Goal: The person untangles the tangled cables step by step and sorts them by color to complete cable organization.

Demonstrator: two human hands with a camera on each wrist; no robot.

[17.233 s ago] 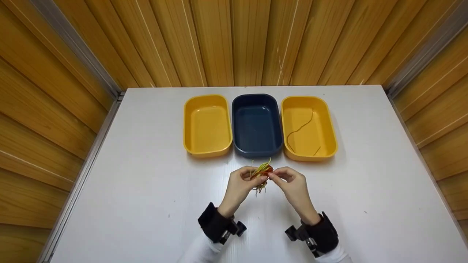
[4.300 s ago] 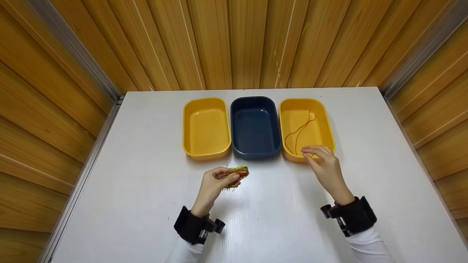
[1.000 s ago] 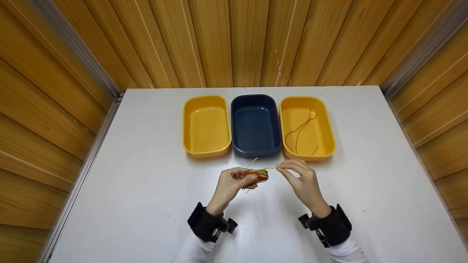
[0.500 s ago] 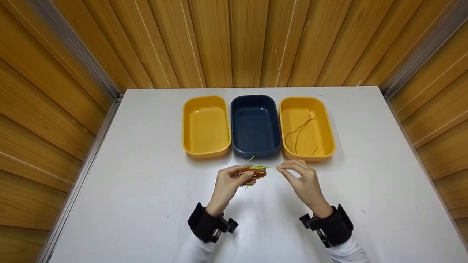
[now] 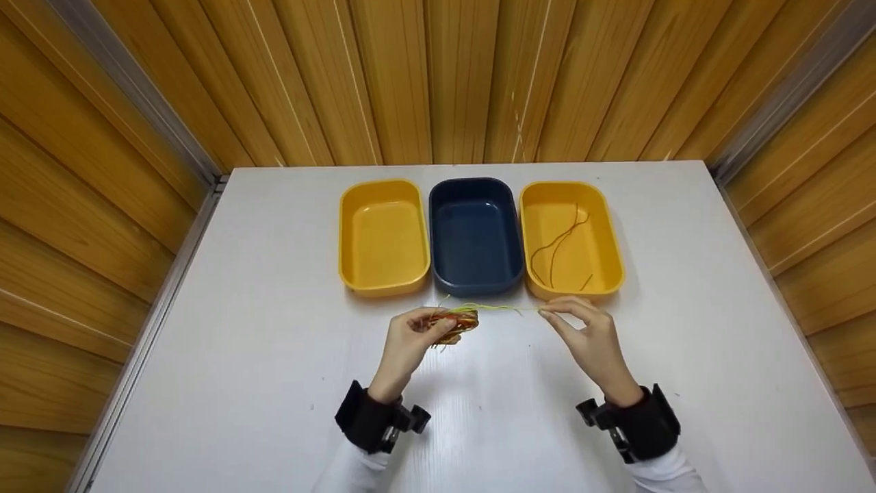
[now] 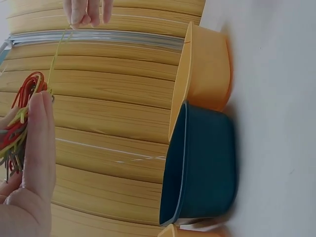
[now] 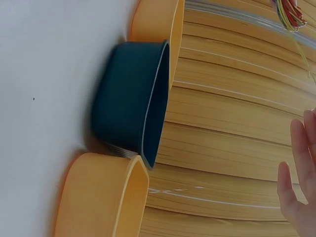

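My left hand holds a looped bundle of thin strands, like wire or string, between thumb and fingers. Red, yellow and grey strands show in the left wrist view, with loose ends sticking out below. To the right, thumb and fingertips of my right hand pinch the end of a yellow-green strand. It runs stretched from the bundle across to those fingertips. Both hands are raised above the white table, in front of the boxes. In the right wrist view the bundle is cut off at the top edge.
Three open boxes stand side by side behind the hands: a yellow one at left, a dark blue one in the middle, another yellow one at right. Several thin brown strands lie in the right box. Wood-patterned walls enclose the white table.
Before, the right hand was over the right box, where a further strand came to lie. Since then it has pinched a yellow-green strand; the hands have drawn apart, pulling it longer.
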